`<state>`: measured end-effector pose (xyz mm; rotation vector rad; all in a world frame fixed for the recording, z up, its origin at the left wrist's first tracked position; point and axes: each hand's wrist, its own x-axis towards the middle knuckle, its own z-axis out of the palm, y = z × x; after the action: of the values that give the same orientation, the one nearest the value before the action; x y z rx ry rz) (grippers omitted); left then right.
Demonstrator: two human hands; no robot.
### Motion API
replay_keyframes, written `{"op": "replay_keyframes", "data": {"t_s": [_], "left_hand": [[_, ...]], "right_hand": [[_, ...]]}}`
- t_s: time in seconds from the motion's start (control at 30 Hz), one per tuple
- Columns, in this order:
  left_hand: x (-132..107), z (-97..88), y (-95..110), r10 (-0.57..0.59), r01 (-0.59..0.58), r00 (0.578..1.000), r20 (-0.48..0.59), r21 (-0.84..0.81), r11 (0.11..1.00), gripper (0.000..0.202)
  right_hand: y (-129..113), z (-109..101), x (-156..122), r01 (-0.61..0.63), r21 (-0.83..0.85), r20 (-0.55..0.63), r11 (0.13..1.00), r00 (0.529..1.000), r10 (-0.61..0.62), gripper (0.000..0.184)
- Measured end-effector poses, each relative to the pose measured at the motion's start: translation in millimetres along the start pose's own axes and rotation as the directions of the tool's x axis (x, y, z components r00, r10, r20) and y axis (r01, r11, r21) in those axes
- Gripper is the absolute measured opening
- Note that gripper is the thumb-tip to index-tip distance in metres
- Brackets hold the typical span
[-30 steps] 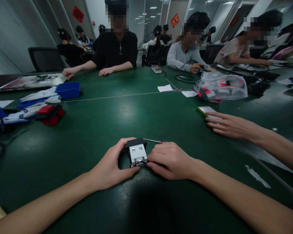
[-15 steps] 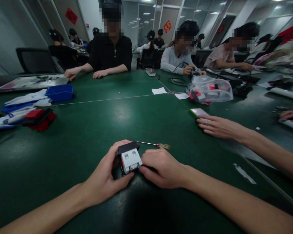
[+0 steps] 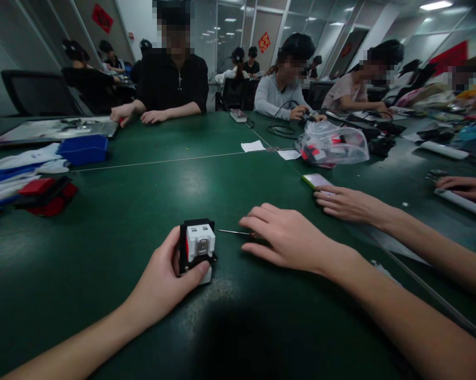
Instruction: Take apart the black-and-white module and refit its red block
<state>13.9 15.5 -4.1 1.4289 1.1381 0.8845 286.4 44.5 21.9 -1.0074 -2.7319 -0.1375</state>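
My left hand (image 3: 172, 269) grips a small black, white and red device (image 3: 200, 243) at the middle of the table. Its pale boxy face, with two small slots, points up toward me, and my thumb presses along the lower edge. What the device is, I cannot tell. To its right, my right hand (image 3: 285, 237) hovers over a screwdriver (image 3: 235, 231) with its fingers spread. The thin metal shaft shows, pointing left at the device, while most of the handle is hidden behind my fingers.
A co-worker's hand (image 3: 348, 203) rests on a green-edged phone-like object (image 3: 315, 180) at the right. Farther back lies a clear plastic bag (image 3: 351, 145) with red parts. A blue bin (image 3: 83, 149), gloves (image 3: 19, 163) and a red-black object (image 3: 47, 195) are at the left.
My right hand has let go of the device and moved up and right over the screwdriver, its fingers now apart. My left hand has turned the device slightly and shifted it left.
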Motion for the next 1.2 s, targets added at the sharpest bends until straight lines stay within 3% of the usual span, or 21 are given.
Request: {"op": "replay_keyframes", "data": {"t_s": [0.1,0.2,0.27,0.33,0.4,0.5,0.63,0.7,0.8,0.9,0.93,0.97,1.07,1.2], "left_hand": [[4,-2.2,3,-0.036,0.034,0.998,-0.041,-0.05,0.998,0.062],[7,-2.3,6,-0.058,0.052,0.996,-0.064,-0.087,0.995,0.064],[8,-2.2,7,-0.06,0.053,0.996,-0.07,-0.09,0.995,0.064],[8,-2.5,6,-0.064,0.058,0.996,-0.062,-0.092,0.994,0.065],[8,-3.1,4,-0.065,0.06,0.997,-0.05,-0.095,0.994,0.064],[8,-4.2,1,-0.032,0.027,0.998,-0.053,-0.079,0.996,0.063],[9,-5.0,-3,-0.006,0.002,0.999,-0.048,-0.082,0.997,0.062],[9,-5.2,-5,-0.023,0.017,0.999,-0.046,-0.119,0.993,0.065],[8,-5.1,-7,-0.048,0.04,0.998,-0.043,-0.172,0.984,0.068],[8,-4.6,-7,-0.064,0.056,0.997,-0.034,-0.196,0.979,0.068],[8,-4.3,-7,-0.064,0.055,0.997,-0.036,-0.204,0.978,0.068],[8,-4.0,-7,-0.062,0.053,0.997,-0.036,-0.212,0.976,0.068],[7,-3.1,-7,-0.051,0.042,0.998,-0.035,-0.222,0.974,0.066],[5,-2.5,-5,-0.037,0.029,0.999,-0.039,-0.195,0.98,0.066]], "right_hand": [[11,0,-1,-0.121,-0.02,0.158,0.992,0.98,0.122,0.034],[8,10,0,-0.107,0.081,0.223,0.991,0.971,0.086,0.021],[1,12,1,-0.076,0.152,0.132,0.985,0.99,0.056,0.019],[-7,9,1,-0.024,0.194,-0.038,0.981,0.999,0.032,0.018],[-16,2,0,0.045,0.196,-0.229,0.98,0.974,0.001,0.019],[-29,-8,-1,0.165,0.155,-0.425,0.974,0.901,-0.085,0.021],[-47,-14,-3,0.376,-0.042,-0.605,0.926,0.728,-0.323,0.018],[-61,-13,-7,0.39,-0.07,-0.665,0.918,0.667,-0.335,0.01],[-83,-13,-16,0.295,0.08,-0.738,0.952,0.659,-0.142,0.015],[-90,-20,-21,0.16,0.219,-0.68,0.963,0.732,0.033,0.017],[-87,-24,-20,0.18,0.207,-0.642,0.962,0.767,-0.006,0.016],[-82,-26,-19,0.257,0.152,-0.637,0.954,0.764,-0.105,0.014],[-64,-29,-11,0.412,0.004,-0.63,0.911,0.708,-0.317,0.01],[-53,-26,-5,0.436,-0.039,-0.642,0.899,0.679,-0.357,0.011]]}}
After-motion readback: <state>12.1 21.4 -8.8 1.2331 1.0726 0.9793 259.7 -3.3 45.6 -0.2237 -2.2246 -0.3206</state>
